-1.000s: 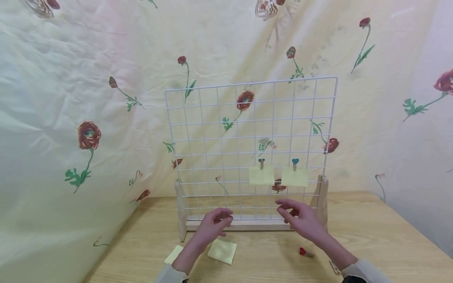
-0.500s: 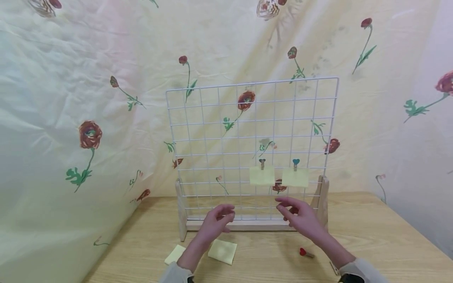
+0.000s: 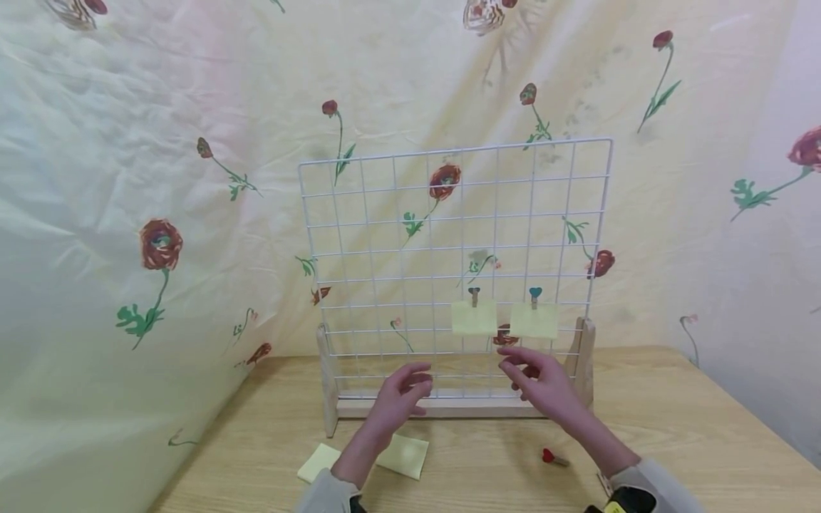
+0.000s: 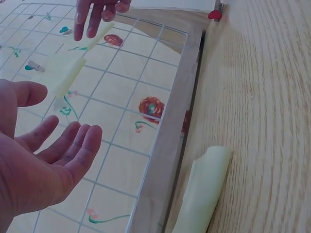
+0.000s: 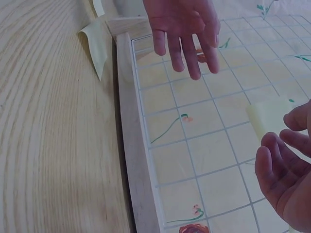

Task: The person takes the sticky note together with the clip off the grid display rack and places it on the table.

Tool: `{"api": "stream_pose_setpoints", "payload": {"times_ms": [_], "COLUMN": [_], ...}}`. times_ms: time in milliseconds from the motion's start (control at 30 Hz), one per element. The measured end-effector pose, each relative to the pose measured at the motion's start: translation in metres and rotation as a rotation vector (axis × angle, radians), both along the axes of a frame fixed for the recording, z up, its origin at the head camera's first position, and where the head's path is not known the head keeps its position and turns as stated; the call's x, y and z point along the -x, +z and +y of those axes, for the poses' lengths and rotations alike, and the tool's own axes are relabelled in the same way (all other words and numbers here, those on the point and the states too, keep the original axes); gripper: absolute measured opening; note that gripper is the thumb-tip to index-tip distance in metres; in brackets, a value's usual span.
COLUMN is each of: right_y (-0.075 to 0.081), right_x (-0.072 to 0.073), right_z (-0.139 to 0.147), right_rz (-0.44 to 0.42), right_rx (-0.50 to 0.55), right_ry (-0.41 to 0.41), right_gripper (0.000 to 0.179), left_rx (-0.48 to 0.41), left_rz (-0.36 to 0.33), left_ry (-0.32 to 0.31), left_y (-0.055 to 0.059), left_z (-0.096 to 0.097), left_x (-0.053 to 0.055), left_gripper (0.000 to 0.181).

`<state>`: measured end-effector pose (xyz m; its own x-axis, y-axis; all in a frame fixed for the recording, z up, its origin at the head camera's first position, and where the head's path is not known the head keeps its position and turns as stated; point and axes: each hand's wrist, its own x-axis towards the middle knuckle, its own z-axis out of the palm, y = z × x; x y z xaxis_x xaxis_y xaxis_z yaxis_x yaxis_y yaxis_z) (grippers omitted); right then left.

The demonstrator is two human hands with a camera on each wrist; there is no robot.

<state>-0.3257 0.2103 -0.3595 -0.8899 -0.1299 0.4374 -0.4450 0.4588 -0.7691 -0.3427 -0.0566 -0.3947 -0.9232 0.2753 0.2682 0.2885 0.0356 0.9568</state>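
Both hands hover in front of a white wire grid (image 3: 432, 278) held in a wooden stand (image 3: 442, 408). My left hand (image 3: 399, 399), fingers loosely bent, holds nothing; the left wrist view shows its palm and relaxed fingers. Nothing is in my right hand (image 3: 545, 385) either, its fingers slightly bent, just below the hanging notes. Two pale yellow sticky notes, a left note (image 3: 474, 319) and a right note (image 3: 534, 320), hang on the grid. A dark heart clothespin (image 3: 474, 297) pins the left one, and a teal heart clothespin (image 3: 535, 297) the right one.
On the wooden table (image 3: 487, 470) lie two more yellow notes, one (image 3: 404, 456) near the stand and another (image 3: 317, 462) farther left, partly behind the left arm. A red heart clothespin (image 3: 554, 457) lies at right. Flower-patterned cloth (image 3: 244, 199) hangs behind.
Both hands have risen slightly, and the left has shifted a little to the right. Notes and clothespins stay where they were.
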Motion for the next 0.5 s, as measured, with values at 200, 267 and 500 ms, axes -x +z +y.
{"api": "stream_pose_setpoints", "payload": {"times_ms": [200,267,500], "right_y": [0.007,0.009,0.015], "right_x": [-0.001,0.0,0.006], "right_z": [-0.004,-0.005,-0.006], "right_rz": [-0.051,-0.056,-0.035], "right_rx": [0.033,0.052,0.088], "right_ry": [0.001,0.013,0.026], "right_gripper": [0.036,0.037,0.038], "left_rx": [-0.017,-0.024,-0.035], "left_rz": [-0.01,-0.012,-0.017], "left_ry": [0.013,0.016,0.027], "left_y": [0.001,0.001,0.003], "left_z": [0.006,0.008,0.015], "left_x": [0.002,0.003,0.009], "left_gripper": [0.043,0.044,0.043]}}
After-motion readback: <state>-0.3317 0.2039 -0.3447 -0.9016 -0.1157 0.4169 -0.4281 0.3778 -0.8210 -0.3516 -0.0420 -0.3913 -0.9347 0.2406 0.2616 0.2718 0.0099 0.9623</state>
